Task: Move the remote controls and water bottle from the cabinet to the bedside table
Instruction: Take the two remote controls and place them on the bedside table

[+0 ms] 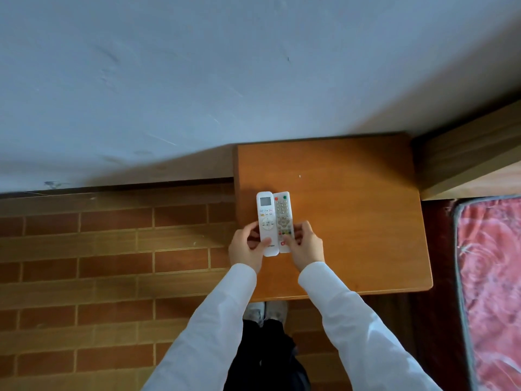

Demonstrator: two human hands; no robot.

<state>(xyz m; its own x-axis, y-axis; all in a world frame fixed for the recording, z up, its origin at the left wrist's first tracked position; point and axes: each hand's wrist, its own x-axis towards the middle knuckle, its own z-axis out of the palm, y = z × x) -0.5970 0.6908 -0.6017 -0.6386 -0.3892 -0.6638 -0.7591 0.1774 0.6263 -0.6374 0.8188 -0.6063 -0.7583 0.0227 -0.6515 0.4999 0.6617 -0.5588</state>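
Nearest the camera, two white sleeves [225,320] reach forward over dark trousers and a pair of pale shoes [266,309] standing on the brick-patterned floor [84,263]. The left hand [244,248] curls around the lower left edge of the white remote with a small screen [266,221], its fingers closed on the casing. The right hand [306,245] grips the lower right edge of the second remote with coloured buttons [283,221], fingers wrapped against its side. The two remotes lie side by side, long edges touching, both pointing away from the person, their lower ends between the two hands. They sit at the left part of the wooden bench [352,207], close to its left edge. To the right lies a red patterned mattress [490,292], and beyond the bench rises a pale wall [197,80].
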